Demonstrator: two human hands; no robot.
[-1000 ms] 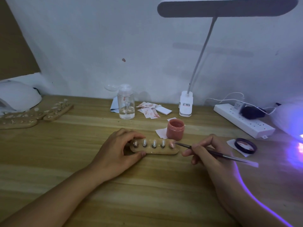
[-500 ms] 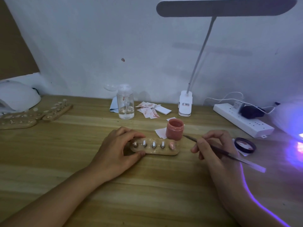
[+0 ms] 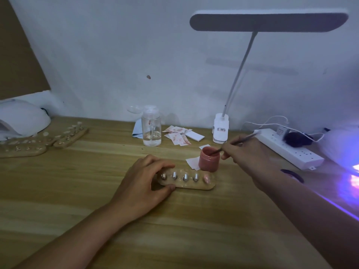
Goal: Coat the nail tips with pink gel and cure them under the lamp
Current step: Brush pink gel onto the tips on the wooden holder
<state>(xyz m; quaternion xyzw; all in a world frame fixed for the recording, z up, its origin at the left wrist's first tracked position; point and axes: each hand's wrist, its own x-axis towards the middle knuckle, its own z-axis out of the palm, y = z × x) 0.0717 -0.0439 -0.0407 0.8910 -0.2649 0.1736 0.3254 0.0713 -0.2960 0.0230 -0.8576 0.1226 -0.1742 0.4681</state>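
Left hand (image 3: 143,187): grips the left end of the wooden holder (image 3: 196,186).
Nail tips (image 3: 185,177): row runs left-right; only the rightmost looks pink.
Gel jar (image 3: 209,162): open, just behind the holder's right end.
Right hand (image 3: 250,158): pinches the brush (image 3: 239,141), tip in the jar; the next bare tip lies nearer the person, leftward.

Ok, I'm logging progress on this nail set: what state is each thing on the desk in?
Small pink gel jar: open, thin dark brush dipped in.
Brush: pinched in right hand.
Oblong wooden nail-tip holder: flat on desk, left hand grips its left end.
Rightmost nail tip: coated pink; other four not.
White bar-shaped desk lamp: looks unlit.
White curing lamp, right edge: glowing purple.
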